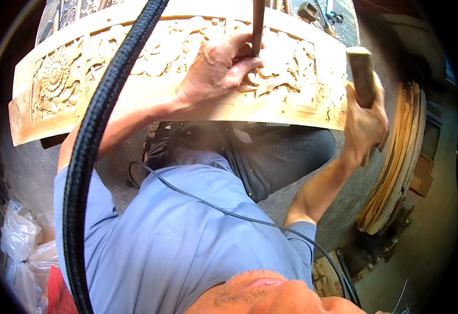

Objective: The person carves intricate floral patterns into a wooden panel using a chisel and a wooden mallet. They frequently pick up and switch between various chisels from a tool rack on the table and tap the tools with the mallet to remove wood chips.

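A long carved wooden panel (182,107) lies across in front of me, with flowers and leaves cut in relief inside framed fields. My left hand (216,68) rests on the panel, its fingers closed round the lower part of a carving chisel (258,26). The chisel stands nearly upright, its lower end by the leaf carving right of the middle; the cutting edge is hidden behind the fingers. Off the panel's right end, my right hand (365,123) is wrapped round a wooden mallet (361,73), raised and apart from the chisel.
More tools, among them a dark block (307,11), lie on the bench (347,23) beyond the panel. Curved wooden boards (396,162) stand stacked at the right. Plastic bags (22,235) sit at the lower left. A thick braided cable (90,131) crosses the view, and a thin cord (213,205) runs over my shirt.
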Available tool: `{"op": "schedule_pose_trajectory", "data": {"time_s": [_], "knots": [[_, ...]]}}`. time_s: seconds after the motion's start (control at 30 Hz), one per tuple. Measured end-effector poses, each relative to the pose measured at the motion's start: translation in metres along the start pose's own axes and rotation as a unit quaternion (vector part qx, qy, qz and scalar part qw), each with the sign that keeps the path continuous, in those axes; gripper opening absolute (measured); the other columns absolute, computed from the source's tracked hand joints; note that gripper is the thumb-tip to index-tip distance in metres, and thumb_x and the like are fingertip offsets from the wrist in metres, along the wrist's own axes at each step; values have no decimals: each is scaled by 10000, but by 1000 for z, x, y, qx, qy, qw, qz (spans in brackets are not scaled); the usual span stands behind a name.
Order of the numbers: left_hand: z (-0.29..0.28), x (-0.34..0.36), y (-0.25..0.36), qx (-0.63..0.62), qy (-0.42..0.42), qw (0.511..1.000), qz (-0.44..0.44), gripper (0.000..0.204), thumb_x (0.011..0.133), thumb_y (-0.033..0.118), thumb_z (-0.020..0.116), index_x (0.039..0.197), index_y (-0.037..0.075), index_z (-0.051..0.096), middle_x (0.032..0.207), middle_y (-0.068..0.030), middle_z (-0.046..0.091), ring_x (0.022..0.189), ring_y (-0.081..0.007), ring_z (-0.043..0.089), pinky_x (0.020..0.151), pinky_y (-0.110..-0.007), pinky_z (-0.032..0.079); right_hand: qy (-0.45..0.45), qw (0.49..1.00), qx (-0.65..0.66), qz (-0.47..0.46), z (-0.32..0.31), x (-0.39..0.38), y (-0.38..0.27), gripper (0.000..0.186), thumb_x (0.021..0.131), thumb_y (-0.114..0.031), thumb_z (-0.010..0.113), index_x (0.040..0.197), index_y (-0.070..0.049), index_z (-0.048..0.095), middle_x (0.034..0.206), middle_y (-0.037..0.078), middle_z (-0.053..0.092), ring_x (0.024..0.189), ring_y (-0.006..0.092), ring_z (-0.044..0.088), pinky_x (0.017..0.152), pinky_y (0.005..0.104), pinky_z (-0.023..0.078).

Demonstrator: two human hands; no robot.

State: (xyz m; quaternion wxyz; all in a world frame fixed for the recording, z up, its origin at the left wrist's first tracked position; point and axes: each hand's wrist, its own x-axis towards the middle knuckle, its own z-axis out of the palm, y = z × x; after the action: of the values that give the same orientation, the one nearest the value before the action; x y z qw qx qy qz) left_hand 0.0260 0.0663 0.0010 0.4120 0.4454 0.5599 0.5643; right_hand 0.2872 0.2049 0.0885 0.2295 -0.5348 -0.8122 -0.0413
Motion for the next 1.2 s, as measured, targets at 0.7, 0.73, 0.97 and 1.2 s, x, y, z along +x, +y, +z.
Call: {"op": "schedule_pose_trajectory", "data": {"time_s": [0.7, 0.73, 0.97, 1.2], "knots": [[-9, 2, -8, -98, -17, 995, -26, 270, 1102, -3, 510, 1370, 14, 479, 1145, -157, 698, 1087, -208, 717, 946, -340, 599, 1, 1000, 20, -9, 96, 1, 12, 568, 793, -399, 933, 1282, -181, 744, 1055, 77, 814, 937, 291, 789, 824, 407, 602], [-9, 3, -7, -100, -14, 995, -27, 261, 1108, 8, 514, 1367, 13, 482, 1133, -155, 700, 1075, -207, 723, 937, -334, 605, 5, 1000, 24, -11, 97, 2, 14, 560, 796, -387, 932, 1282, -180, 744, 1057, 77, 814, 939, 292, 789, 827, 408, 602], [-9, 2, -13, -107, 0, 994, -14, 212, 1119, 53, 536, 1327, 12, 518, 1095, -147, 714, 1021, -194, 734, 894, -317, 617, 2, 999, 45, 2, 99, 3, 14, 515, 809, -369, 916, 1261, -189, 747, 1030, 85, 811, 939, 310, 784, 828, 424, 597], [-9, -3, -15, -40, -55, 997, 42, 307, 1053, -65, 594, 1348, -13, 528, 1141, -143, 705, 1070, -216, 743, 944, -342, 642, 4, 1000, 23, 10, 96, 3, 15, 505, 812, -417, 899, 1242, -199, 747, 1015, 103, 802, 922, 355, 768, 818, 446, 586]]}}
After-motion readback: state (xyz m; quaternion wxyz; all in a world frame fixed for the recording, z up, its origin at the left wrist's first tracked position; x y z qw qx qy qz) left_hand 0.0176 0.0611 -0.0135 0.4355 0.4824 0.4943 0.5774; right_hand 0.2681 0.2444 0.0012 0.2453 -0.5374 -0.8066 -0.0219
